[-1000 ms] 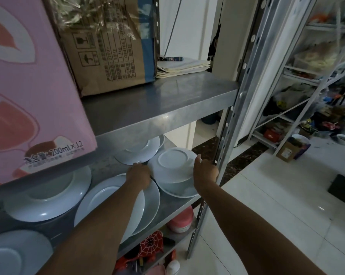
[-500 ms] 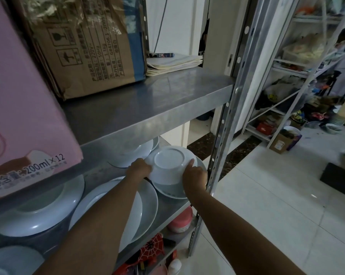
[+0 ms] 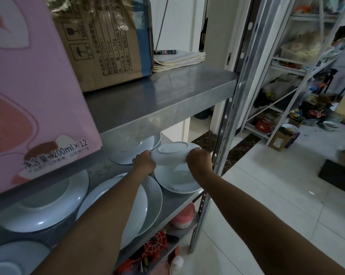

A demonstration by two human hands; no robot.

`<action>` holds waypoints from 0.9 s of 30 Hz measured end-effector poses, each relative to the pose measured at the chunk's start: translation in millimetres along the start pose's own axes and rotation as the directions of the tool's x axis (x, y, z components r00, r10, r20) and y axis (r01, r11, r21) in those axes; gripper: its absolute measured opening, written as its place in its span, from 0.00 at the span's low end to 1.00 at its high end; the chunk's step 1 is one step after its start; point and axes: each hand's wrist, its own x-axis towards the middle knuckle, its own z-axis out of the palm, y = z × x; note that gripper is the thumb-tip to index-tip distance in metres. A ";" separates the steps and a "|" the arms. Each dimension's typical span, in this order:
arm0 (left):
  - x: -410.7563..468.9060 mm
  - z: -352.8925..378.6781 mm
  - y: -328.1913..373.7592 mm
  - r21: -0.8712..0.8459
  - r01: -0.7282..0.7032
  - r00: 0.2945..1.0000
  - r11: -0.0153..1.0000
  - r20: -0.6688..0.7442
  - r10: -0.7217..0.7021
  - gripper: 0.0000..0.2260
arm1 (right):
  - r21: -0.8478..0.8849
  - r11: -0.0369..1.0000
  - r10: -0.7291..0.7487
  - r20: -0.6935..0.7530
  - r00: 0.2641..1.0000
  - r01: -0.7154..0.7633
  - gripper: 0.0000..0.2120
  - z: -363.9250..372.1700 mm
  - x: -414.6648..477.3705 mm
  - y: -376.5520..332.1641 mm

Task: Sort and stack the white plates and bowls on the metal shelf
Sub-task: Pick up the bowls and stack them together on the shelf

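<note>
We see a small round white ceramic bowl (image 3: pixel 172 153) held upside down, foot ring upward, over the right end of the grey metal shelf (image 3: pixel 178 201), near its front right corner and the perforated steel upright (image 3: pixel 226 124). The left hand (image 3: pixel 144 160) grips the bowl's left rim and the right hand (image 3: pixel 198 160) its right rim. Both have fingers curled round the edge, and the fingertips are tucked under the bowl where we cannot see them. Just below lies a shallow round white plate (image 3: pixel 177 182), partly covered by the bowl and the right wrist; we cannot tell whether the two touch. Left of it, towards the shelf's front edge, two large white dinner plates (image 3: pixel 150 197) lie overlapped, much of them hidden by the left forearm. Behind the left hand, another white dish (image 3: pixel 128 151) sits at the back of the shelf, its upper part cut off by the lip of the board above. The same lip cuts off the deep wide-rimmed white plate (image 3: pixel 44 205) farther left. One more white plate (image 3: pixel 10 257) is cropped at the edge of our view. On the upper board stand a pink drinks carton (image 3: pixel 32 86), cropped at top and left, a brown cardboard box (image 3: pixel 108 42) and a pile of papers (image 3: pixel 179 59). Below, a pink lidded tub (image 3: pixel 182 217) and a red item with a spider-web pattern (image 3: pixel 155 244) are half hidden under the shelf; we cannot make out what the red item is.
</note>
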 end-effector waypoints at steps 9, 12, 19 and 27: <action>-18.8 -22.8 14.4 0.149 -0.103 0.926 0.983 -0.346 0.150 0.14 | 0.202 0.977 0.093 -0.128 0.987 -0.065 0.05 -48.7 10.1 25.1; -23.7 -41.3 19.2 0.046 -0.137 0.887 0.989 -0.439 0.144 0.17 | 0.295 0.954 0.116 -0.200 0.973 -0.053 0.08 -61.4 14.8 34.0; -24.4 -69.7 2.1 -0.398 -0.017 0.936 0.917 -0.330 -0.126 0.20 | 0.745 0.642 0.217 0.053 0.975 -0.184 0.15 -60.4 16.6 33.3; -27.4 -64.5 -23.4 -0.561 0.102 0.880 0.821 -0.335 -0.338 0.23 | 0.852 -0.097 0.047 0.520 0.853 -0.514 0.19 -25.4 -20.4 -3.7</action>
